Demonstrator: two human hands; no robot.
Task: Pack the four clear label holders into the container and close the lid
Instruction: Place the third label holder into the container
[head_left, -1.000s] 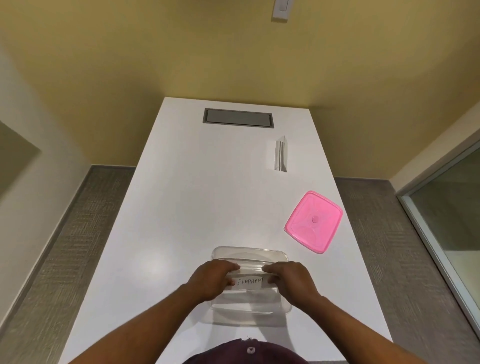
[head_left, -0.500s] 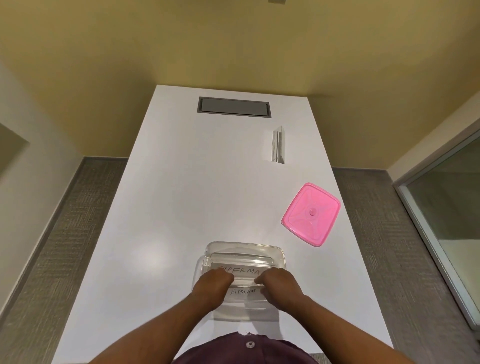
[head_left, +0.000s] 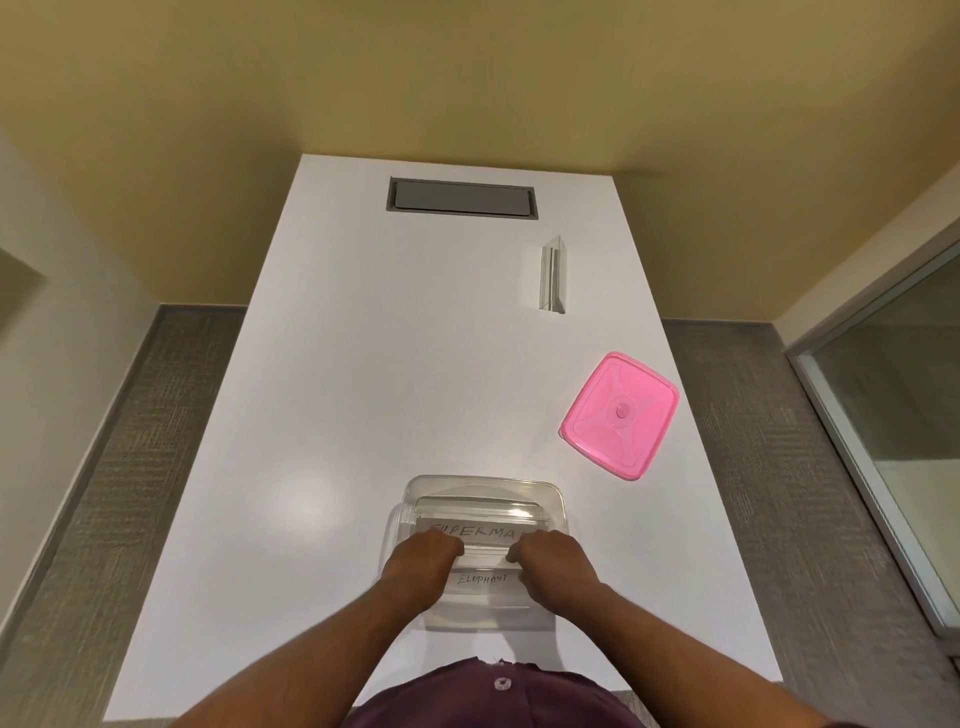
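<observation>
A clear plastic container (head_left: 483, 486) sits on the white table (head_left: 363, 389) close to me. Inside it lie clear label holders: one reads SUPERMA (head_left: 475, 531), another reads ELEPHANT (head_left: 483, 578). My left hand (head_left: 421, 564) and my right hand (head_left: 556, 566) are both inside the container, fingers curled on the two ends of a clear holder lying between those two labels. A further clear label holder (head_left: 551, 278) stands on the table at the far right. The pink lid (head_left: 619, 414) lies flat to the right of the container.
A grey recessed cable hatch (head_left: 461, 200) is set into the table's far end. The table's right edge runs just past the pink lid. Grey carpet borders both sides, and a glass panel (head_left: 893, 415) stands at the right.
The SUPERMA label has come into view behind my hands. Both hands stayed in the container and slid slightly toward me, gripping the holder ends. The camera tilted down a little.
</observation>
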